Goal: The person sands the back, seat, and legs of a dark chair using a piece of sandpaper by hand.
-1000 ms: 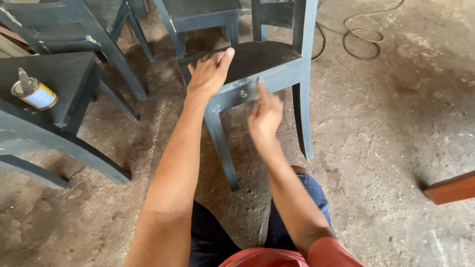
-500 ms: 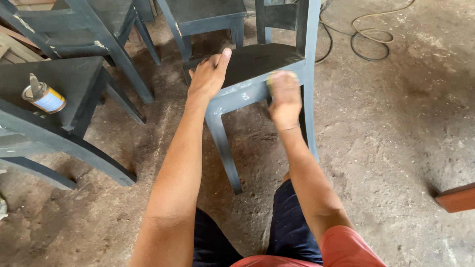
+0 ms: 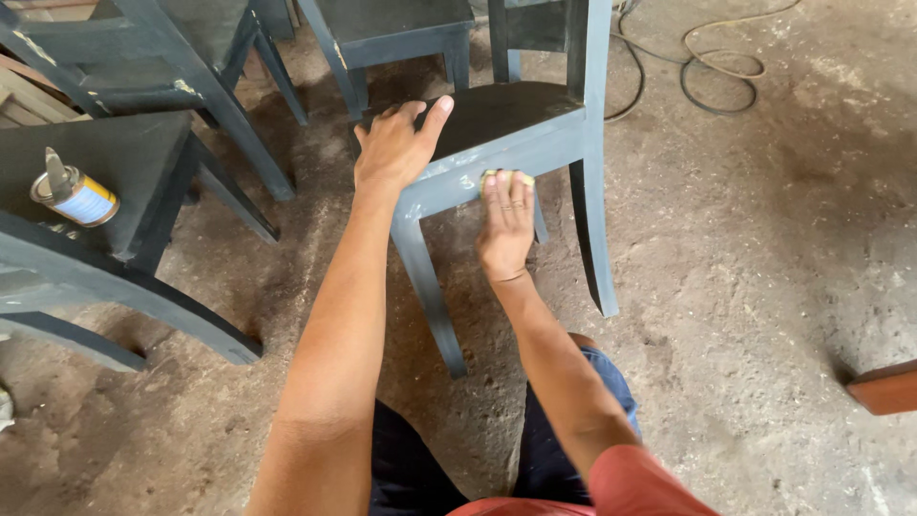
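On a dusty concrete floor, hands work a dark painted wooden chair (image 3: 516, 124).
At left, a small metal can (image 3: 74, 194) lies on another chair's seat (image 3: 105, 172); the left hand (image 3: 396, 148) spreads flat on the matte seat corner; the right hand (image 3: 506, 225) presses a yellowish sanding pad (image 3: 506, 177), fingers extended, against the scuffed seat rail.

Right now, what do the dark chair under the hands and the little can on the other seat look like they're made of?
The dark grey-blue chair looks like painted wood, matt, scuffed pale along its rail. The small can with a spout looks like metal, shiny at its rim, with a blue and white label.
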